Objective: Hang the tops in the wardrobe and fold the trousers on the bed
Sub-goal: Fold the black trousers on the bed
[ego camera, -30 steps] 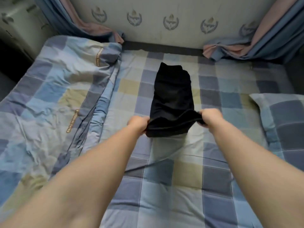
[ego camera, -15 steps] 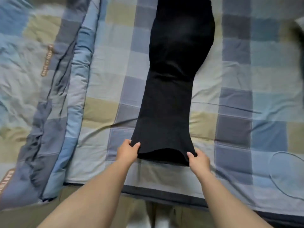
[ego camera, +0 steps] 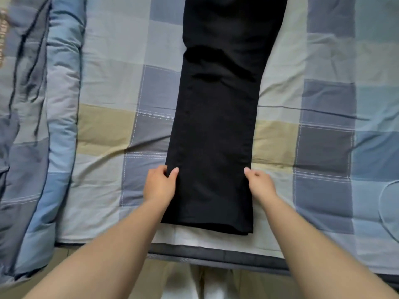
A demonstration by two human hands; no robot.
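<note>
Black trousers (ego camera: pixel 216 126) lie stretched out lengthwise on the checked bed sheet (ego camera: pixel 108 130), legs together, hems near the bed's front edge. My left hand (ego camera: pixel 159 186) pinches the left side edge of the trouser legs a little above the hem, thumb on top of the cloth. My right hand (ego camera: pixel 259 184) grips the right side edge at the same height, fingers curled on the fabric. The upper part of the trousers runs out of view at the top.
A bunched blue checked quilt (ego camera: pixel 43 126) lies along the left side of the bed. The dark mattress edge (ego camera: pixel 237 255) runs across the bottom, with floor and my own legs below it. A thin cable loop (ego camera: pixel 386 212) lies on the sheet at the right.
The trousers went from folded at mid-bed to pulled out full length toward the front edge. Both hands have let go of the hem and shifted up to the side edges.
</note>
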